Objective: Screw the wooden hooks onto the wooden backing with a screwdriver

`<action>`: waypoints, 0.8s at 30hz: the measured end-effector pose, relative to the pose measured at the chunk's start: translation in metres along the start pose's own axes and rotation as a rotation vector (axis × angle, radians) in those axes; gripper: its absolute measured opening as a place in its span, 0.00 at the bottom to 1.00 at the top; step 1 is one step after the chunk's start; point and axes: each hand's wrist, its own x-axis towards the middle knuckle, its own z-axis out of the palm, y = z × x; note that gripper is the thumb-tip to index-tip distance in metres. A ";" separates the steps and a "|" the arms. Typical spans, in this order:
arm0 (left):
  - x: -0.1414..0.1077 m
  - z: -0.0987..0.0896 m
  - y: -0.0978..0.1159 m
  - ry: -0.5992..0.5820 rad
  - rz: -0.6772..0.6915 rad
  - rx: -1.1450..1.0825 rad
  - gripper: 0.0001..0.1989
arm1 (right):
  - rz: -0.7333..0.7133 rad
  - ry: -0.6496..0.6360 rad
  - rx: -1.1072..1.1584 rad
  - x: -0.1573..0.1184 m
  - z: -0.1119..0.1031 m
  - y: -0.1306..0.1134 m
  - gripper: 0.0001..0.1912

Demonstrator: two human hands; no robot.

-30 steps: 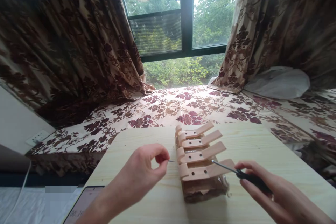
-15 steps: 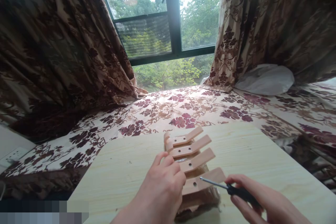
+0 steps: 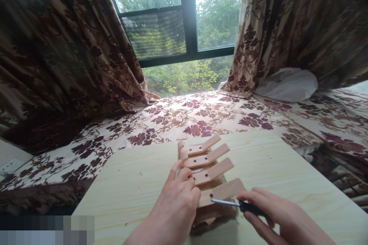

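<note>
A wooden piece with several angled slats (image 3: 215,174) lies on the light wood tabletop (image 3: 138,187), with dark screw heads along its slats. Clear plastic wrap and a brown base (image 3: 211,220) show beneath the slats. My left hand (image 3: 179,195) is closed over the left side of the slatted piece, its fingertips partly hidden. In my right hand (image 3: 276,214) is a screwdriver with a black handle (image 3: 254,209) and a metal shaft. The screwdriver's tip is at the screw hole (image 3: 211,196) of the nearest slat; whether it sits in the hole I cannot tell.
Behind the tabletop spreads a floral-patterned cloth (image 3: 172,122) reaching to the window (image 3: 191,26). Patterned curtains (image 3: 115,46) hang on both sides. A white plastic bag (image 3: 287,84) lies at the right by the curtain. Small crumbs dot the tabletop.
The screwdriver has moved left and its tip has come to the nearest slat's screw hole. My left hand keeps its hold on the slatted piece. The view has shifted slightly.
</note>
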 end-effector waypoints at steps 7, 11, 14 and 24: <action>0.007 -0.009 0.004 -0.132 -0.060 -0.072 0.10 | -0.046 -0.057 0.019 0.000 0.000 -0.004 0.09; 0.003 0.001 0.002 -0.078 -0.106 -0.100 0.10 | -0.113 -0.098 -0.037 0.004 0.003 -0.006 0.12; 0.000 0.011 0.000 -0.079 -0.131 -0.111 0.09 | -0.143 -0.071 -0.075 0.006 0.009 -0.007 0.14; 0.000 0.004 0.004 -0.119 -0.164 -0.097 0.07 | -0.248 -0.041 -0.089 0.017 0.016 -0.008 0.13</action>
